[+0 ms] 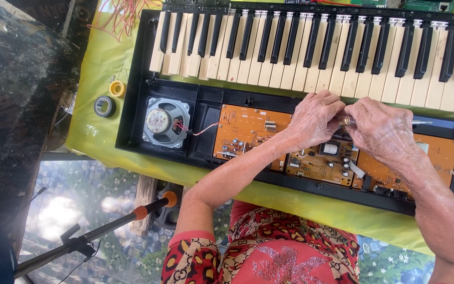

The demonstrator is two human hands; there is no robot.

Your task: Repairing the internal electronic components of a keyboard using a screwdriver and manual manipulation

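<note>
Yellow-green cloth [98, 137] beneath opened keyboard [311, 79]; both hands' fingers [328, 117] clamped on small metal tool [346, 121] between them.

Counting, across the frame: one opened keyboard [311, 52] along the top; one round speaker [166, 122] at centre left; three orange circuit boards, one left [245, 131], one middle [319, 163], one right [437, 152]; two tape rolls at upper left, one yellow [117, 88], one dark [104, 107]; one bundle of orange wires [127, 16] at the top left; one orange-tipped stand [101, 226] at lower left; two hands meeting at centre, left hand [316, 118] and right hand [382, 129]; one yellow-green cloth [95, 131] covering the surface.
</note>
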